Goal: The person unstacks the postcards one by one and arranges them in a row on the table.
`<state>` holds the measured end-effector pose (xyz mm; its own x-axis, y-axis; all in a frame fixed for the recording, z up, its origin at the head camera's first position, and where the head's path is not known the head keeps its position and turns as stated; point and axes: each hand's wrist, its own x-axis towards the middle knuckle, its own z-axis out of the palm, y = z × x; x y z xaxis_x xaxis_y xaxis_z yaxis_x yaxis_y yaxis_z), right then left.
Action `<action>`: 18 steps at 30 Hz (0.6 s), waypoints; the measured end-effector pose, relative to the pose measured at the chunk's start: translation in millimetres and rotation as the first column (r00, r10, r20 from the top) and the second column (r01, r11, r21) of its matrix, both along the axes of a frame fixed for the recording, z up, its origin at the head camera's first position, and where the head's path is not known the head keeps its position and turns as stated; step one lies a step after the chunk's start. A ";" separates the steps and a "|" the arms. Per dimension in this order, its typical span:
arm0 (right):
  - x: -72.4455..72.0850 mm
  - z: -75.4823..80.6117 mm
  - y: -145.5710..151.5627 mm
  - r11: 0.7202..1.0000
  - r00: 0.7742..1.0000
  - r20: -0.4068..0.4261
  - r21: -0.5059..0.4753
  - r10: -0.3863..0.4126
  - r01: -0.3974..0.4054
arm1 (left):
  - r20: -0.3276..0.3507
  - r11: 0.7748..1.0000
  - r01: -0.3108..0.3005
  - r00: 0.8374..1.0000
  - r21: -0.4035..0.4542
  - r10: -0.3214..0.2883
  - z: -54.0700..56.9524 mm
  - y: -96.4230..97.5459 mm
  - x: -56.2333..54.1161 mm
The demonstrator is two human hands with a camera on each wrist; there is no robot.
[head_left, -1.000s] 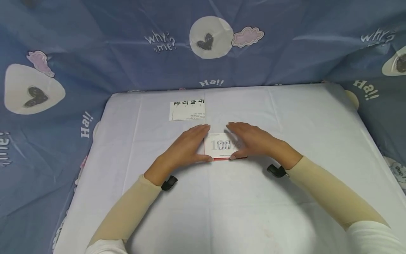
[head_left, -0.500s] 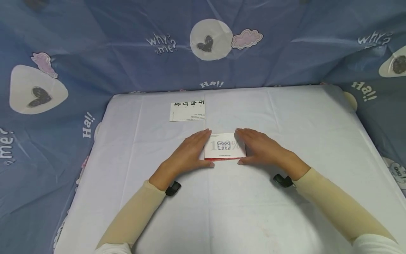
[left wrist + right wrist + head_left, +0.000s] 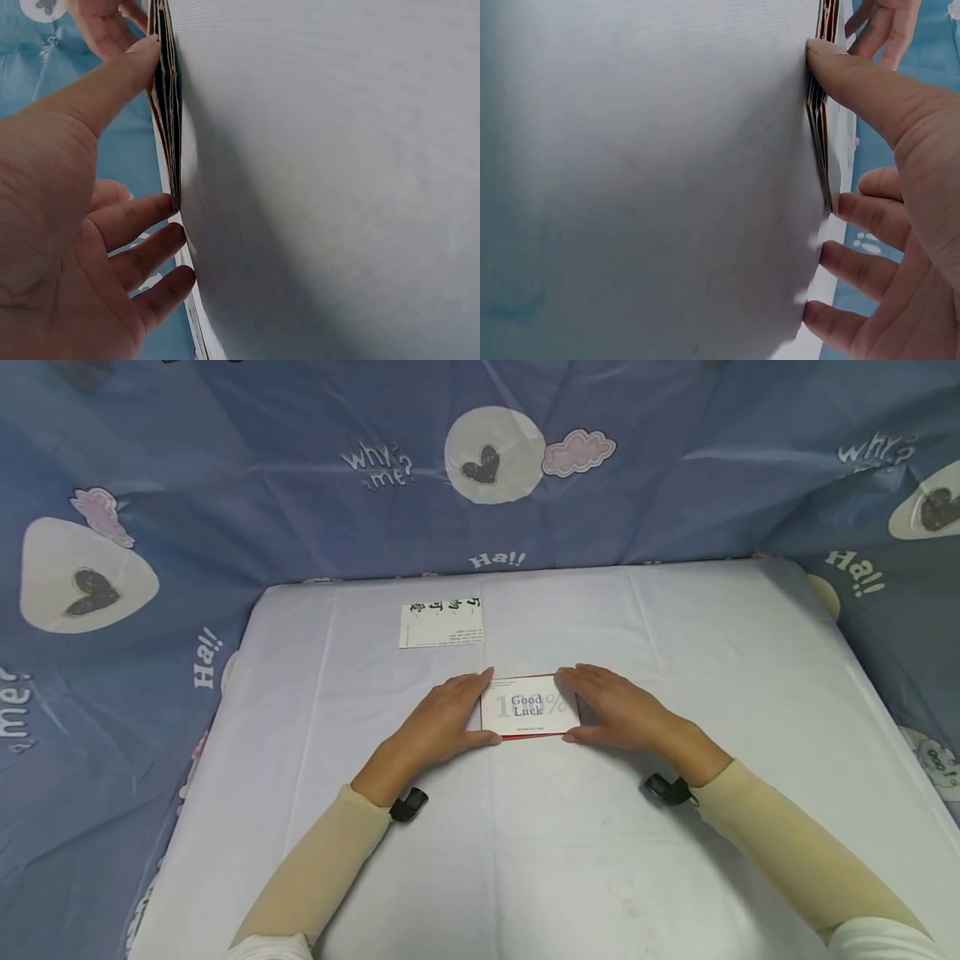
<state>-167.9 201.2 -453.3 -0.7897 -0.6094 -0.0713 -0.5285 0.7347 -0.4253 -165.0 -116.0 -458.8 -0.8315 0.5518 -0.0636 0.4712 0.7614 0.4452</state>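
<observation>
The top card [image 3: 529, 721], well in from the surface's [image 3: 570, 843] far edge, reads "Good Luck" over pale "100%". The white card [image 3: 438, 628] nearer that edge bears upside-down "万物可爱"; its small print is illegible. The blue cloth [image 3: 637, 527] beyond says "why me?" and "Ha!!".

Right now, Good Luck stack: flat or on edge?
Flat: the Good Luck stack shows its printed face up between left hand and right hand; wrist views show it thin, layered.

Creased blue cloth backdrop [image 3: 660, 510], pink clouds [image 3: 579, 452], dark hearts [image 3: 485, 465], pale lettering [image 3: 497, 560], white-covered tabletop [image 3: 570, 843], soft light
</observation>
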 end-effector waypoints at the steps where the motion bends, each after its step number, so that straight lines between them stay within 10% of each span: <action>1: 0.3 -0.4 0.2 1.000 1.000 0.000 -0.005 -0.002 0.002 | 0.001 1.000 -0.002 1.000 -0.003 0.002 -0.3 -0.2 -0.3; 18: -0.5 0.4 0.6 1.000 0.999 0.027 -0.002 -0.026 0.026 | -0.021 1.000 0.022 1.000 -0.004 -0.022 0.1 0.2 -4.0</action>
<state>-168.4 201.8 -452.9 -0.8029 -0.5891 -0.0910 -0.4979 0.7468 -0.4409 -169.0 -115.8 -458.8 -0.8204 0.5697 -0.0484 0.4971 0.7526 0.4317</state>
